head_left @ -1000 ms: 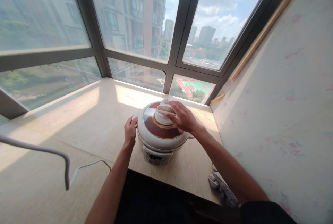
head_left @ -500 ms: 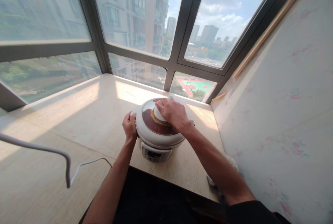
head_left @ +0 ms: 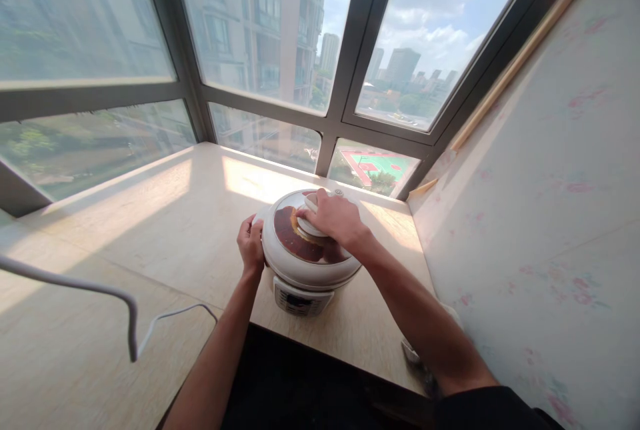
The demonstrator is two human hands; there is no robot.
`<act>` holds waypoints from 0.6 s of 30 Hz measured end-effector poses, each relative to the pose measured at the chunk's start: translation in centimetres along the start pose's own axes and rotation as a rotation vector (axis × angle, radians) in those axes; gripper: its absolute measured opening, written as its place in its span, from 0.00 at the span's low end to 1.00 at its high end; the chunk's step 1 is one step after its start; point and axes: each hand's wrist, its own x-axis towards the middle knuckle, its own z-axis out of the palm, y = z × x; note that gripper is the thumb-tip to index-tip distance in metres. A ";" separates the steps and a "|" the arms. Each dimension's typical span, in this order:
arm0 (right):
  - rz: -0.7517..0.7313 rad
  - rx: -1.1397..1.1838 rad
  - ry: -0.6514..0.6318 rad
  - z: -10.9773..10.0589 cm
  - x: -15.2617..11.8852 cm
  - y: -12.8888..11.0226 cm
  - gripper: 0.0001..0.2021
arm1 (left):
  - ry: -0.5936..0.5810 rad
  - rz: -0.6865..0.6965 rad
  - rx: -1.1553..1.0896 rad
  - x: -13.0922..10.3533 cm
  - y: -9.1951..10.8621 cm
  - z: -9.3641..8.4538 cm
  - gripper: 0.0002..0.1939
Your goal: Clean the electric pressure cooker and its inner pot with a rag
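A white electric pressure cooker (head_left: 300,277) stands upright on the pale stone-look sill, its control panel (head_left: 302,299) facing me. Its lid (head_left: 290,230) has a dark reddish-brown top with a white raised handle (head_left: 309,202) in the middle. My right hand (head_left: 337,217) is closed around that handle, thumb on the left side. Behind the hand a small white valve (head_left: 339,193) shows near the lid's back edge. My left hand (head_left: 251,243) grips the cooker's left side at the rim; what its fingers wrap there is mostly hidden.
A thick grey cable (head_left: 75,283) crosses the left foreground, with a thinner white cord (head_left: 175,312) behind it. Grey-framed windows (head_left: 330,125) close off the back. A flowered wall (head_left: 540,230) rises on the right. Beneath my right forearm lies a partly hidden pale object (head_left: 411,352).
My right hand and the lid's valve have shifted slightly right, the lid turning a little clockwise. My left hand keeps its place on the cooker's side.
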 end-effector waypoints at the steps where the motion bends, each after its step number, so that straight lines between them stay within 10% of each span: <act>1: -0.014 -0.002 -0.017 -0.1 0.2 0.1 0.36 | -0.001 0.001 -0.008 0.0 0.1 0.0 0.25; 13: -0.096 0.101 -0.194 -4.5 3.9 2.3 0.34 | 0.010 -0.026 -0.031 0.0 0.0 -0.1 0.26; 18: 0.005 0.494 -0.253 -6.5 6.3 6.7 0.28 | 0.011 -0.062 -0.011 0.0 0.0 -0.2 0.31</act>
